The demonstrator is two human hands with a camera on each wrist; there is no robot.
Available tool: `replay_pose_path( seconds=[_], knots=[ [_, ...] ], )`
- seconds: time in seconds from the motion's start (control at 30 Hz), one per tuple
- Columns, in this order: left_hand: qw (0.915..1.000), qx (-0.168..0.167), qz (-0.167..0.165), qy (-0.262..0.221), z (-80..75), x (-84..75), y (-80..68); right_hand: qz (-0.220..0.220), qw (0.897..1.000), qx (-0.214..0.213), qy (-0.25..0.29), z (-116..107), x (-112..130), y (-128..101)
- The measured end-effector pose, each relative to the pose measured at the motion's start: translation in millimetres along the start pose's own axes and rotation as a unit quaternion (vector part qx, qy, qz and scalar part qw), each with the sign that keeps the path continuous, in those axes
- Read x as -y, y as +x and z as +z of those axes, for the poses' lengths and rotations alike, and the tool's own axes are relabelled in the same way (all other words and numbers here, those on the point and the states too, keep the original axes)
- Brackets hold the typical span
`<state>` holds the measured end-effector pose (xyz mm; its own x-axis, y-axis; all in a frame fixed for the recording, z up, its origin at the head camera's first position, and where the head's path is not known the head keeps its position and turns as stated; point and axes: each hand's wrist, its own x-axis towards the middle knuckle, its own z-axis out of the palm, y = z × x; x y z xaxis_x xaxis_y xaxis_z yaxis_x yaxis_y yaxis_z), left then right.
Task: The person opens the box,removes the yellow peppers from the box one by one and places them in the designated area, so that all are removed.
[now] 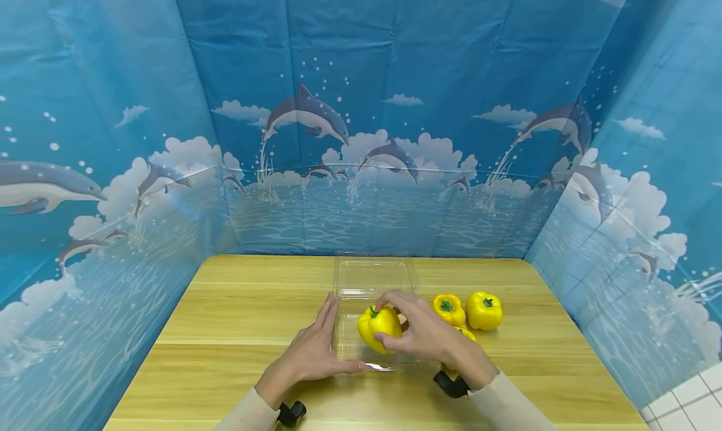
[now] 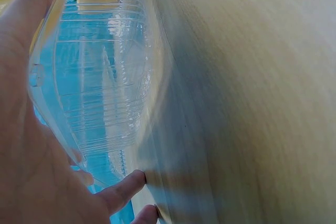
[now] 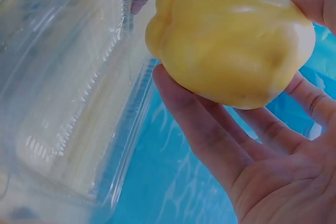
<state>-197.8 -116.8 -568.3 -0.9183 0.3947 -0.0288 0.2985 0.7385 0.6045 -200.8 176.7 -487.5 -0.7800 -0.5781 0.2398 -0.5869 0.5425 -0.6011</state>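
My right hand [image 1: 424, 332] grips a yellow bell pepper [image 1: 376, 332] with a green stem, thumb on one side and fingers on the other. It holds the pepper over the base of a clear plastic clamshell box [image 1: 345, 340], whose lid [image 1: 373, 275] is folded back. In the right wrist view the pepper [image 3: 231, 40] is beside the box's ridged wall [image 3: 68, 108]. My left hand [image 1: 314, 351] lies along the left side of the box, thumb stretched across the front edge. Its fingertips [image 2: 137, 178] reach down to the tabletop in the left wrist view.
Right of the box are more yellow peppers: one at the back right [image 1: 484, 311], one beside it [image 1: 449, 309], and another partly hidden [image 1: 467, 334] behind my right hand. The wooden table [image 1: 237, 306] ends at a blue dolphin-print curtain [image 1: 372, 218].
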Motion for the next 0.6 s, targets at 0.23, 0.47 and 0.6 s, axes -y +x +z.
replay_pose_path(
  seconds=[0.23, 0.47, 0.6],
  knots=[
    [1.0, -0.001, 0.001, 0.001, 1.1, -0.2, 0.6, 0.026, 0.999, -0.001, 0.02, -7, -3, -7],
    [1.0, 0.0, 0.0, -0.002, 1.2, -1.4, -1.0, 0.029, 0.999, -0.017, 0.03, -13, -6, -12],
    [1.0, -0.001, 0.001, -0.002, 0.4, -2.8, -1.7, 0.03, 0.999, -0.026, 0.034, -17, -8, -16]
  ],
)
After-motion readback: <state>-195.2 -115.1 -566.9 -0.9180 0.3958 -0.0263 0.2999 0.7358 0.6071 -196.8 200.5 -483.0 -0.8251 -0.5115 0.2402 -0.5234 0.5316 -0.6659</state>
